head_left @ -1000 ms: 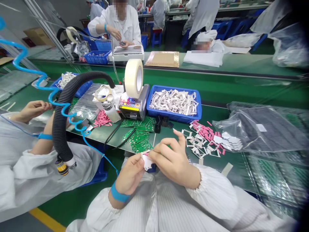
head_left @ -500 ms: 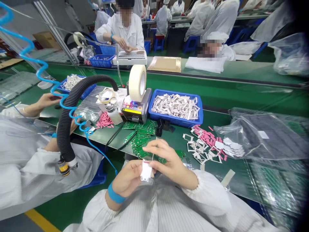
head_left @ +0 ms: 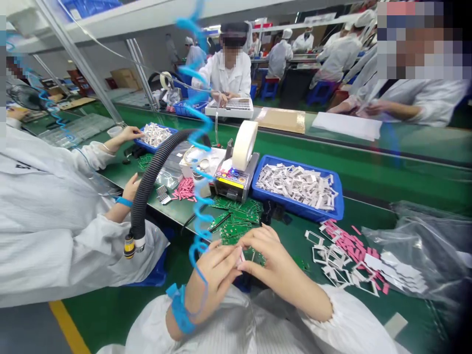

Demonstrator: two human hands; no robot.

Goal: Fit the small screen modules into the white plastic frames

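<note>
My left hand (head_left: 214,273) and my right hand (head_left: 271,258) meet low in the middle of the view, fingers closed on one small white piece with a pink strip (head_left: 240,257). Most of that piece is hidden behind the fingers. A blue wrist strap (head_left: 180,307) circles my left wrist, and its coiled blue cord (head_left: 202,211) hangs in front of the bench. Just beyond my hands lies a spread of green circuit boards (head_left: 236,219). To the right of my right hand are loose white frames (head_left: 332,260), pink strips (head_left: 344,241) and flat white pieces (head_left: 400,270).
A blue bin (head_left: 341,214) of white frames stands behind the boards, beside a tape dispenser (head_left: 236,184) with a large roll. A black hose (head_left: 142,206) arches on the left, near a co-worker's sleeve (head_left: 92,231). Clear plastic bags (head_left: 431,236) lie at right.
My left fingers have folded over the white piece, which faced me openly before; both hands now cover it. The camera view has shifted, and the blue cord now hangs across the middle.
</note>
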